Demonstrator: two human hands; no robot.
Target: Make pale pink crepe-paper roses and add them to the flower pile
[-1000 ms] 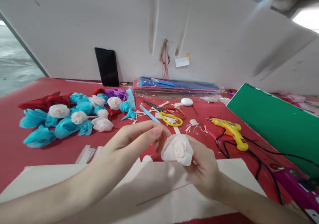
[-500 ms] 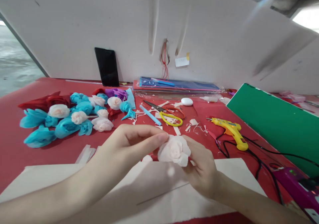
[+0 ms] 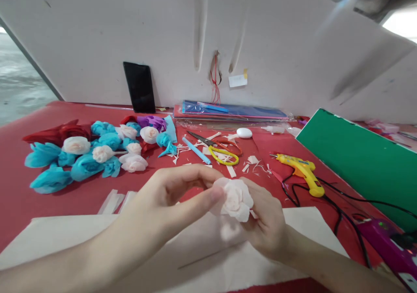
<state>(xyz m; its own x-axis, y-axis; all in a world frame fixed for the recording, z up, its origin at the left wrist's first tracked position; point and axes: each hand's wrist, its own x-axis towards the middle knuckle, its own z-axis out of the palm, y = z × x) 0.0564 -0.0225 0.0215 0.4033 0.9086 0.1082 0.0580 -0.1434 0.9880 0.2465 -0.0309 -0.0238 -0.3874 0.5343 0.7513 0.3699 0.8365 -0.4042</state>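
A pale pink paper flower (image 3: 236,201) with layered petals is held between my two hands, above a cream paper sheet (image 3: 156,254). My left hand (image 3: 177,197) pinches a petal on the flower's left side between thumb and fingers. Behind and below the bloom, my right hand (image 3: 265,217) is closed around its base, which the petals hide. On the sheet under the hands lies a thin dark wire (image 3: 208,257). Just beyond the hands are scissors (image 3: 224,154) with yellow and red handles, and a light blue pen (image 3: 196,150).
Blue, pink, red and purple paper flowers (image 3: 87,165) are heaped at the left. A yellow glue gun (image 3: 302,171) with a black cable lies at the right, near a green board (image 3: 361,171) and a purple power strip (image 3: 384,245). A black phone (image 3: 140,87) leans on the white wall.
The flower has shifted slightly right and down and turned a little. My left thumb has moved with it, now pressing on a left petal. My right hand keeps its hold.
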